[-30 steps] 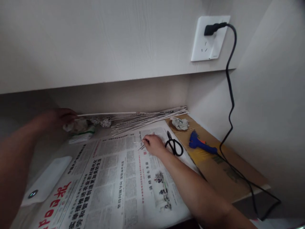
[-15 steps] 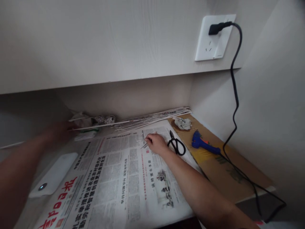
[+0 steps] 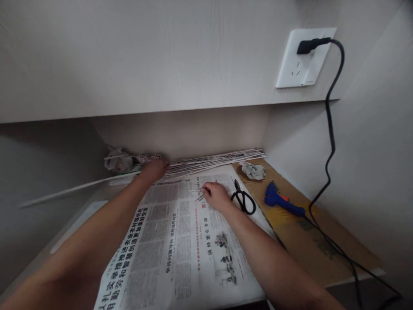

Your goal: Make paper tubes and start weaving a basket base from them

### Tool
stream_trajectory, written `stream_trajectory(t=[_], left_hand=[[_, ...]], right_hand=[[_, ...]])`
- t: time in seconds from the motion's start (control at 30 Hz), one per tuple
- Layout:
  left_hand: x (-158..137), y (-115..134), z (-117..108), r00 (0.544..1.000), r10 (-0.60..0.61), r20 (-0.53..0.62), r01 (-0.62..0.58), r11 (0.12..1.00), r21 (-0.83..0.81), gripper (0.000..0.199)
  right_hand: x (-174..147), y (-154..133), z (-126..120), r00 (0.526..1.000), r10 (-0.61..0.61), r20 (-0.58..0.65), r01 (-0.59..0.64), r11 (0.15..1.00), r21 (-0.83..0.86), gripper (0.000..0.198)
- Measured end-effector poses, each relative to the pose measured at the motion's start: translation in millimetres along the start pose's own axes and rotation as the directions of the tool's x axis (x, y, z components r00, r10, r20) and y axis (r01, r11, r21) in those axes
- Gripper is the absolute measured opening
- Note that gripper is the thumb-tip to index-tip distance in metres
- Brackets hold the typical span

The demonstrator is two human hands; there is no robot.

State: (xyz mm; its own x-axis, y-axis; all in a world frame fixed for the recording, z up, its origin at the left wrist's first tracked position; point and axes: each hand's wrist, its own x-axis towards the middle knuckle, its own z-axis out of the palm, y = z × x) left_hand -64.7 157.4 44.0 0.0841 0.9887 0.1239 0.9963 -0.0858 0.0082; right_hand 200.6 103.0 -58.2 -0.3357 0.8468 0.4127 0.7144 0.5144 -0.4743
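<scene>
The right hand (image 3: 217, 196) rests on the newspaper (image 3: 180, 241), fingers curled down, pinching a few short thin sticks (image 3: 197, 194) whose tips poke out to the left of the fingertips. The left hand (image 3: 154, 168) reaches further back, palm down, its fingers on the near end of the bundle of paper sticks (image 3: 214, 159); whether it grips one or only presses on them cannot be told.

The bundle is a loose sheaf of long, very thin rolled newspaper rods, pale grey with print flecks. Its long axis runs left to right along the back wall, rising slightly to the right, and the far end stops at the corner of the side wall. One long single stick (image 3: 80, 186) lies apart, stretching from near the left hand out to the left, tilted a little toward the camera.

The newspaper covers most of the desk, down to the near edge. Just right of the right hand lie black scissors (image 3: 243, 200), handles toward the camera. Beyond them is a sheet of cardboard (image 3: 309, 241) bearing a crumpled wad of paper (image 3: 254, 171) and a blue glue gun (image 3: 282, 203), whose black cord (image 3: 329, 142) climbs to the wall socket (image 3: 301, 64). A low overhang above the back wall closes in the space over the bundle. Crumpled plastic wrapping (image 3: 118, 160) sits in the back left corner.
</scene>
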Motion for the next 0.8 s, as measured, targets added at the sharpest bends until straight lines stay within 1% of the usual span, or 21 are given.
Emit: stream_trajectory(t=[0.03,0.07,0.13,0.23,0.33,0.43,0.5,0.57,0.63,0.67,0.8], left_hand=[[1,2,-5,0.999,0.018,-0.038,-0.016,0.999,0.037,0.037],[0,2,-13,0.995,0.02,-0.102,-0.015,0.998,0.054,0.04],[-4,-3,-30,0.983,0.008,-0.185,-0.001,0.999,0.039,0.042],[-16,-14,-56,0.974,-0.052,-0.221,0.043,0.998,-0.044,0.043],[-30,-20,-77,0.961,-0.09,-0.261,0.071,0.994,-0.084,0.042],[-40,-16,-89,0.936,-0.154,-0.317,0.1,0.979,-0.18,0.044],[-42,-6,-92,0.926,-0.146,-0.349,0.064,0.97,-0.235,0.045],[-38,10,-86,0.931,-0.076,-0.357,-0.009,0.974,-0.228,0.044],[-30,29,-72,0.941,0.014,-0.338,-0.095,0.97,-0.223,0.041],[-25,39,-61,0.947,0.045,-0.318,-0.121,0.967,-0.223,0.04],[-2,77,-8,0.972,0.116,-0.202,-0.16,0.963,-0.218,0.036]], right_hand=[[0,0,-1,1.0,0.0,0.0,0.0,1.0,0.0,0.02],[0,-1,-1,1.0,-0.001,0.0,0.001,1.0,0.001,0.02],[-1,-2,-2,1.0,0.002,0.0,-0.002,1.0,0.005,0.019],[-1,-2,-2,1.0,0.016,0.001,-0.016,1.0,0.013,0.018],[-1,-1,-2,1.0,0.019,0.003,-0.019,1.0,0.018,0.018],[-1,-1,-2,1.0,0.016,0.003,-0.016,1.0,0.019,0.018],[-1,-1,-2,1.0,0.013,0.004,-0.013,1.0,0.02,0.017],[-1,-1,-2,1.0,0.011,0.007,-0.012,1.0,0.02,0.017],[-1,-1,-2,1.0,0.013,0.012,-0.013,1.0,0.019,0.017],[-1,-1,-2,1.0,0.013,0.015,-0.013,1.0,0.018,0.017],[-1,-1,-2,1.0,0.005,0.018,-0.005,1.0,0.005,0.018]])
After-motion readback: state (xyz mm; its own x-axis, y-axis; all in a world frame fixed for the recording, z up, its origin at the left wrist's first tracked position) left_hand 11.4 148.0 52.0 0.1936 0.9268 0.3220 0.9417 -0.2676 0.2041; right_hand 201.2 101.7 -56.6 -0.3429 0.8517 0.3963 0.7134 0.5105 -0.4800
